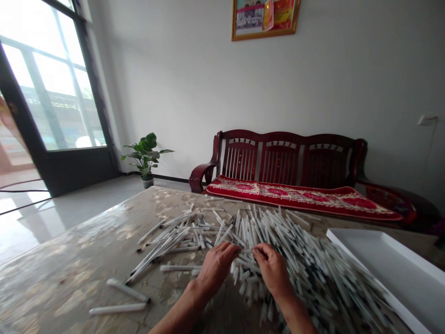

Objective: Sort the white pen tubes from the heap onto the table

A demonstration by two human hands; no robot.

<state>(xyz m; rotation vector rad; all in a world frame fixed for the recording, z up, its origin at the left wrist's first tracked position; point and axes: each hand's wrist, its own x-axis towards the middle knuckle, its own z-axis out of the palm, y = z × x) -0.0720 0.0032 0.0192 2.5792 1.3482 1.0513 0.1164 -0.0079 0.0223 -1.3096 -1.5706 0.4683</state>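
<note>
My left hand (217, 264) and my right hand (273, 266) are held close together over a big heap of slim whitish pens (299, 246), some showing black ends. The fingers of both hands are pinched, and a thin pale pen (246, 251) seems to run between the fingertips; blur hides its details. To the left of my left hand lies a looser group of pens (174, 241). Nearer the front left, a pair of single pens (118, 308) rests apart on the patterned tabletop (69, 278).
A shallow white tray (392, 260) sits at the right, against the heap. Beyond the table stands a dark red wooden bench (281, 153) with a red patterned cover (299, 195). A potted plant (148, 155) and a glazed door (66, 93) are at the left.
</note>
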